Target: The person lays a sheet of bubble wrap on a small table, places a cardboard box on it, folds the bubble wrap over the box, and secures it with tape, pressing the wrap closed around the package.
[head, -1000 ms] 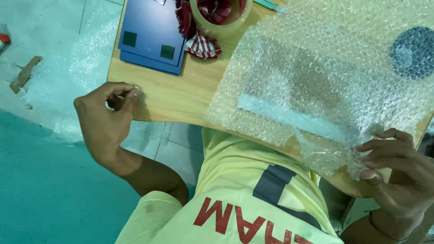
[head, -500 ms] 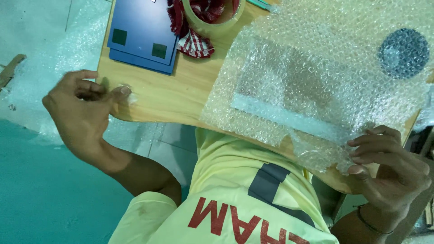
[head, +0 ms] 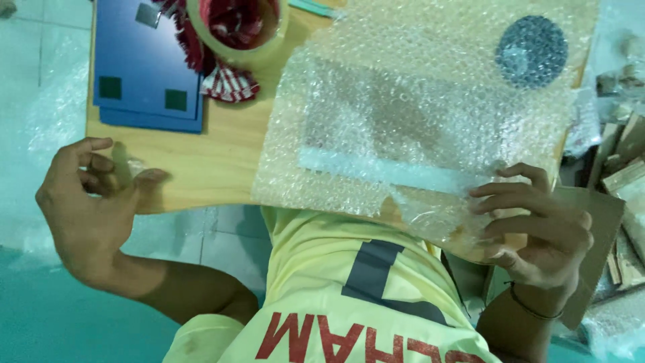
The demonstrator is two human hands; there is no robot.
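A large sheet of bubble wrap (head: 416, 114) lies over the wooden table (head: 201, 168), covering a flat rectangular thing with a pale strip (head: 383, 171) along its near edge. My right hand (head: 537, 228) pinches the wrap's near right corner at the table edge. My left hand (head: 84, 202) hovers off the table's near left edge, fingers curled and spread, thumb toward the wood. A faint glossy scrap (head: 134, 165) seems to sit between thumb and fingers; I cannot tell whether it is held.
A dark grey round disc (head: 532, 50) shows under the wrap at the far right. A tape roll (head: 232, 33) with red-and-white cloth (head: 228, 84) inside and blue flat boards (head: 148, 67) lie at the far left. Cardboard (head: 601, 222) and wood scraps (head: 628, 181) crowd the right.
My left hand has drawn back from the table edge and its pinched fingers have spread. My right hand keeps its hold on the wrap's corner.
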